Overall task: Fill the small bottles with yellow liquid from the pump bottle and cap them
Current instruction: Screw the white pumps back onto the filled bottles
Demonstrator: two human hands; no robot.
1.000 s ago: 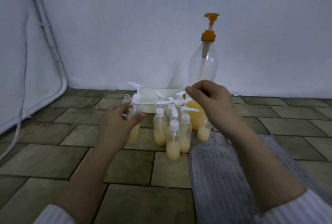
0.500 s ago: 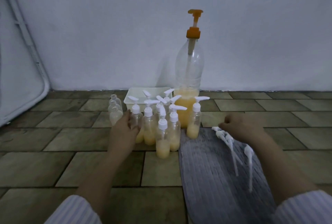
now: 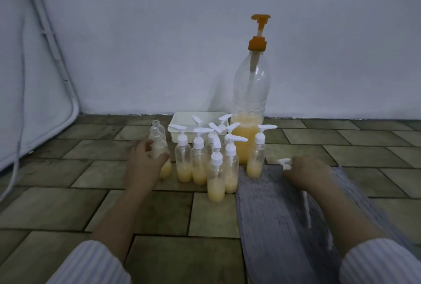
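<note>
The left hand (image 3: 143,165) curls its fingers around an uncapped small bottle (image 3: 159,147), left of the capped bottles (image 3: 215,170). The right hand (image 3: 307,172) pinches a pump cap (image 3: 284,163) on the grey cloth (image 3: 268,215). I think the tube should enter straight before twisting.

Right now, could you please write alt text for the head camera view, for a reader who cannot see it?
A person's left hand grips an uncapped small bottle beside a cluster of capped bottles partly filled with yellow liquid. The right hand reaches white pump caps lying on a grey cloth. Behind stand a large pump bottle and a white tray.
</note>
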